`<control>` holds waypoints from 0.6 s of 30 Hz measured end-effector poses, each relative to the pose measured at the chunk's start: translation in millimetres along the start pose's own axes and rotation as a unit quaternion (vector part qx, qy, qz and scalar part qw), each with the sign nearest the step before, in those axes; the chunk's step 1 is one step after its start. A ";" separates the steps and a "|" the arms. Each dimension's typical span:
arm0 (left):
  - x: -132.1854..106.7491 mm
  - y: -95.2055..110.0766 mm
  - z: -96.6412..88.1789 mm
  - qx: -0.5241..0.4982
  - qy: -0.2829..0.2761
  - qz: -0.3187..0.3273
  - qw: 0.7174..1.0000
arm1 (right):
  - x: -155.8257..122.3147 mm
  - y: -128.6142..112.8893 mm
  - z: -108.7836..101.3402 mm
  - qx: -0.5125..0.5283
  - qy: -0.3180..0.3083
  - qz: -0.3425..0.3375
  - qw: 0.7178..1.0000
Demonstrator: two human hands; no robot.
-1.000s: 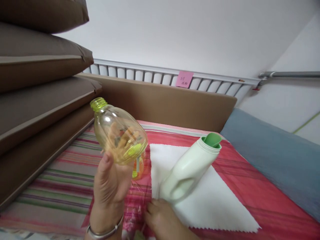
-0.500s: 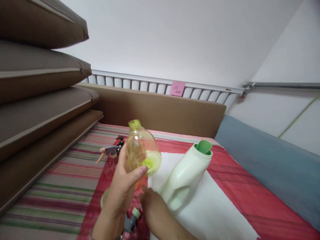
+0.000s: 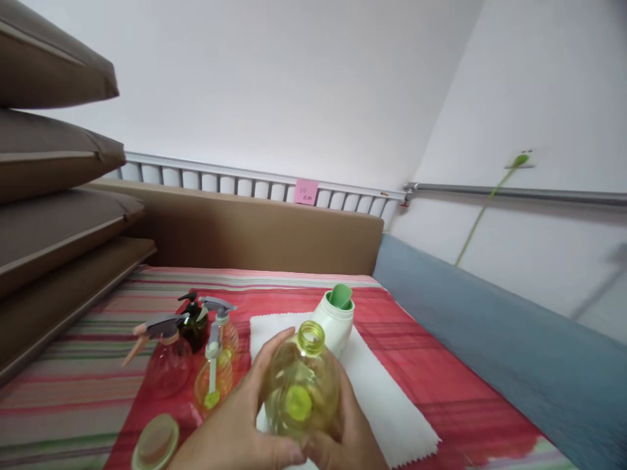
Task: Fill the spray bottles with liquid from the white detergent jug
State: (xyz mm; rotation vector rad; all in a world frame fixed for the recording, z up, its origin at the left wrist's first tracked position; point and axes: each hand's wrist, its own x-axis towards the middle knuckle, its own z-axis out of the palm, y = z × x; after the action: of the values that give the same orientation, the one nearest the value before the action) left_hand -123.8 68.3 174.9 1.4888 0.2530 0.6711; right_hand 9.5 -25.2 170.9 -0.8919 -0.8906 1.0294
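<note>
A clear yellow plastic bottle (image 3: 279, 408) with an uncapped neck is held between both hands. My left hand (image 3: 240, 424) wraps its left side, thumb across the lower front. On the other side my right hand (image 3: 355, 424) grips it, its thumb tip beside the left one. A darker yellow disc shows through the bottle's front. Just behind stands a white jug (image 3: 333, 326) with a green pouring spout (image 3: 341, 296), its lower part hidden by the yellow bottle and my right hand. Both rest over a white cloth (image 3: 392, 411).
To the left stand a pink spray bottle (image 3: 169, 365), a dark pump bottle (image 3: 194, 331), an orange-tinted spray bottle (image 3: 229, 333) and a yellow-orange bottle (image 3: 206, 385). A pale round lid or jar (image 3: 155, 444) is nearer. Stacked brown cushions (image 3: 53, 215) border the left, a blue panel (image 3: 490, 320) the right.
The yellow bottle has come down and nearer, its neck now tipped toward me. My right hand has moved up from beside the white jug onto the bottle. The view has swung right.
</note>
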 end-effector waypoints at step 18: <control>-6.0 29.1 2.3 -0.028 0.367 0.045 0.929 | -11.6 36.2 -25.1 -0.243 0.051 -0.057 0.967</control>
State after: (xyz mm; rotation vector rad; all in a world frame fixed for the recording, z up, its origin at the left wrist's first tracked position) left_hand -134.7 61.4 201.7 1.1442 0.7330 1.2873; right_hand 18.0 -31.3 126.5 -1.2735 -1.1153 0.6642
